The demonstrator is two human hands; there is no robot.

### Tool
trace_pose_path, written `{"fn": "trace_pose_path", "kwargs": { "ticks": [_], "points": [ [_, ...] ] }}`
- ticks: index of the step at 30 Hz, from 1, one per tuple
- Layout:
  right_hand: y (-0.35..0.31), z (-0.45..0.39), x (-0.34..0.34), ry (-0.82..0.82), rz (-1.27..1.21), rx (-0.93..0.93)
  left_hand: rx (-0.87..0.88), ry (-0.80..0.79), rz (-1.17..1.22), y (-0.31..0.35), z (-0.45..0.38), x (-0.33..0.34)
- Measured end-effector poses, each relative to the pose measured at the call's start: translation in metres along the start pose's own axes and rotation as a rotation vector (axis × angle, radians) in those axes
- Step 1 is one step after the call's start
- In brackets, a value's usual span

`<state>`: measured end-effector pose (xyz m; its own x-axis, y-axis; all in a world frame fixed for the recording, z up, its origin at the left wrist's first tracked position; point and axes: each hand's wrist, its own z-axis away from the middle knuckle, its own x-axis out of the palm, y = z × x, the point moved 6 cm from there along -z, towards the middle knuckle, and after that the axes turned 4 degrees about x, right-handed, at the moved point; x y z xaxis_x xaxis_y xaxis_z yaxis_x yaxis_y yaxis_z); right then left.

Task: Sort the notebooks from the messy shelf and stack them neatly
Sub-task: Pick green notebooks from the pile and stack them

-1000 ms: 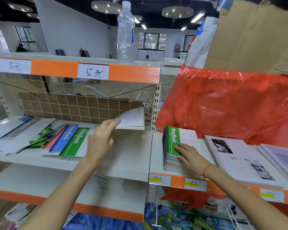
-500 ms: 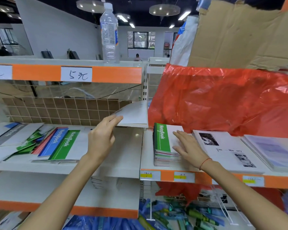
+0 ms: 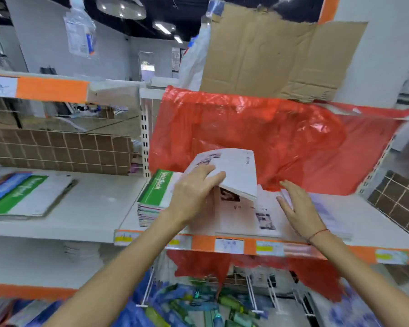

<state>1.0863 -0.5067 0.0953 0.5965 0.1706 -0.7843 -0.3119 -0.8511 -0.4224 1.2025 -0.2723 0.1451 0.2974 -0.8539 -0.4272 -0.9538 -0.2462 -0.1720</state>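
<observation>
My left hand [image 3: 194,192] grips a thin white notebook [image 3: 236,171] by its near edge and holds it tilted above a white photo-cover notebook [image 3: 246,213] lying flat on the right shelf [image 3: 376,223]. Just left of them stands a neat stack topped by a green "NoteBook" cover [image 3: 157,187]. My right hand [image 3: 298,208] hovers with straight fingers over the right side of the white notebook, holding nothing. Loose green, blue and red notebooks [image 3: 21,194] lie fanned on the left shelf [image 3: 97,208].
A red plastic sheet [image 3: 257,131] hangs behind the right shelf, with torn cardboard [image 3: 276,48] above it. A purple-toned notebook [image 3: 326,208] lies right of my right hand. A water bottle [image 3: 80,31] stands on the top shelf. Bagged goods [image 3: 198,305] fill the bin below.
My left hand has carried the white notebook from the left shelf across to the right shelf, above the photo-cover notebook. My right hand has left the green stack and moved right. The view swung right.
</observation>
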Motion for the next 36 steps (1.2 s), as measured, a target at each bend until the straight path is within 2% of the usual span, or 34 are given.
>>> {"fn": "trace_pose_path", "kwargs": {
  "ticks": [4,8,9,12,14,15,17,19,20,24,29,36],
  "points": [
    [0.059,0.006,-0.019,-0.051,-0.005,0.000,0.060,-0.105,-0.021,0.044,-0.003,0.062],
    [0.091,0.016,-0.023,-0.075,-0.050,-0.016,0.047,-0.369,-0.069,0.070,0.023,0.114],
    [0.097,0.017,-0.022,-0.070,-0.060,-0.025,0.058,-0.429,-0.106,0.076,0.030,0.124],
    [0.110,0.019,-0.015,-0.121,-0.056,-0.008,0.087,-0.456,-0.152,0.081,0.041,0.139],
    [0.114,0.020,-0.011,-0.122,-0.049,-0.033,0.124,-0.569,-0.180,0.078,0.049,0.149],
    [0.115,0.020,-0.010,-0.113,-0.057,-0.047,0.085,-0.721,-0.191,0.074,0.052,0.153],
    [0.115,0.018,-0.010,-0.103,-0.081,-0.048,-0.028,-0.927,-0.132,0.062,0.067,0.162],
    [0.113,0.016,-0.007,-0.111,-0.086,-0.059,-0.301,-1.139,0.107,0.051,0.083,0.166],
    [0.113,0.015,-0.004,-0.123,-0.082,-0.067,-0.401,-1.194,0.201,0.047,0.088,0.167],
    [0.108,0.007,0.007,-0.156,-0.055,-0.106,-0.482,-1.226,0.386,0.038,0.087,0.172],
    [0.100,0.002,0.019,-0.125,0.029,-0.186,-0.485,-1.163,0.411,0.026,0.089,0.174],
    [0.099,-0.006,0.029,-0.104,0.049,-0.192,-0.487,-1.166,0.472,0.022,0.090,0.174]
  ]
}}
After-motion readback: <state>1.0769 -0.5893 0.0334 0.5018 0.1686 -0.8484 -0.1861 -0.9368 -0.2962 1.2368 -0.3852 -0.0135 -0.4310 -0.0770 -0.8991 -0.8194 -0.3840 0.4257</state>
